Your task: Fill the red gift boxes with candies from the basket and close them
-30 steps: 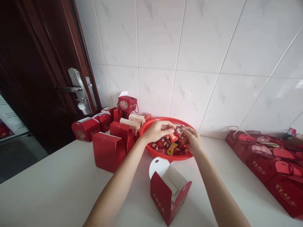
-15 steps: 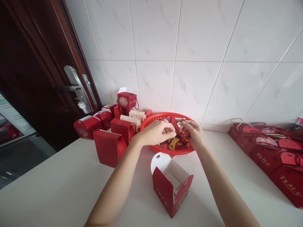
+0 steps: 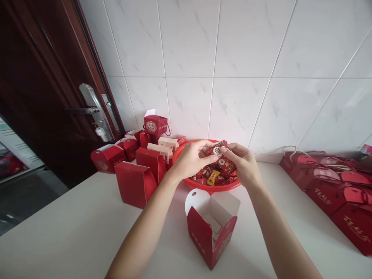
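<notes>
Over the red plastic basket (image 3: pixel 207 188) I hold a red candy packet (image 3: pixel 221 162) with a pale round emblem and lettering. My left hand (image 3: pixel 193 159) is closed with thumb and fingers at the packet's left edge. On the other side, my right hand (image 3: pixel 245 162) pinches the packet, its thumb lying across the front. Wrapped candies fill the basket below, among them a yellow-wrapped candy (image 3: pixel 213 177). Nearer to me stands an open red gift box (image 3: pixel 200 236), its flaps raised and its white inside showing. My hands partly hide the basket's rim.
Red boxes (image 3: pixel 134 186) stand to the left on the white table (image 3: pixel 87 228), with a small corded box (image 3: pixel 156 124) atop others. Several red boxes with handles (image 3: pixel 322 195) line the right side. A tiled wall (image 3: pixel 241 112) rises behind; a dark door (image 3: pixel 49 77) is at left.
My hands have come together on the candy packet, which is lifted and turned toward me. Earlier, the left hand hovered apart from the packet at my right fingers. The gift box stays put.
</notes>
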Action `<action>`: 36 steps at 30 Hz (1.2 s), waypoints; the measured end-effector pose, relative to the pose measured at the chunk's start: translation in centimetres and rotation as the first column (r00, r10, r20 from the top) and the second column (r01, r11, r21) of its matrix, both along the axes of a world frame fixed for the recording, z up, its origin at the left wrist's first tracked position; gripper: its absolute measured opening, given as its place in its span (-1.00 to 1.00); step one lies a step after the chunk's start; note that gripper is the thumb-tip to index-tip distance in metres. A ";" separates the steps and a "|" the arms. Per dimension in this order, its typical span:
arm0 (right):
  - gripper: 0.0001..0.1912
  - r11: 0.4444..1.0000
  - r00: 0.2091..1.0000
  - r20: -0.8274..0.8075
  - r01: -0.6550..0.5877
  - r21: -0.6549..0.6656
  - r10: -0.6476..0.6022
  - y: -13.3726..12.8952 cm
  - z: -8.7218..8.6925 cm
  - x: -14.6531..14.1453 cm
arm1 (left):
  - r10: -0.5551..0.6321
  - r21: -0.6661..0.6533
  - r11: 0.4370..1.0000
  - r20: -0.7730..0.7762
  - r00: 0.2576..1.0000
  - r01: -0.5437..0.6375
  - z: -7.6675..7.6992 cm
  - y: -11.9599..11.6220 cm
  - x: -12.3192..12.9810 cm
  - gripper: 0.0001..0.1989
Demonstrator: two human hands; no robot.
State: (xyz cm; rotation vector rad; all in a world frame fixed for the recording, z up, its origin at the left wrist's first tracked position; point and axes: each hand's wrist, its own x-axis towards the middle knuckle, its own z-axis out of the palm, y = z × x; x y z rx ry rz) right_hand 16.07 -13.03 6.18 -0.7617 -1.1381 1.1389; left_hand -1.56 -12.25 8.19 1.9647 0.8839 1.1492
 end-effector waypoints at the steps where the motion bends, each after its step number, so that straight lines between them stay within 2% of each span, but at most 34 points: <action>1: -0.58 1.000 1.000 0.003 -0.011 -0.004 0.011 -0.2 0.2 0.1 | -0.002 0.008 1.000 0.021 1.000 0.002 0.2 -0.1 -0.1 -0.70; 8: -0.59 0.995 0.994 0.036 -0.102 -0.006 0.102 -1.2 1.2 0.6 | 0.054 0.127 0.990 0.102 0.993 -0.067 0.8 -0.6 -0.6 -0.65; 14: -0.56 0.988 0.990 0.014 -0.136 -0.074 0.137 -2.1 2.1 0.6 | -0.012 0.255 0.967 0.107 0.994 -0.016 0.8 -1.0 -1.0 -0.65; 19: -0.55 0.984 0.987 0.017 -0.161 -0.082 0.163 -2.1 2.0 0.5 | -0.045 0.224 0.974 0.096 0.994 0.022 0.9 -1.1 -1.2 -0.62; 28: -0.61 0.998 0.996 0.066 -0.064 0.030 0.061 -2.2 1.8 0.5 | 0.030 0.153 0.987 0.065 0.997 -0.040 0.6 -0.9 -0.7 -0.57; 36: -0.55 0.995 0.989 0.108 -0.097 -0.018 0.098 -2.4 2.0 0.7 | -0.025 0.166 0.986 0.093 0.995 0.009 0.7 -0.7 -1.0 -0.60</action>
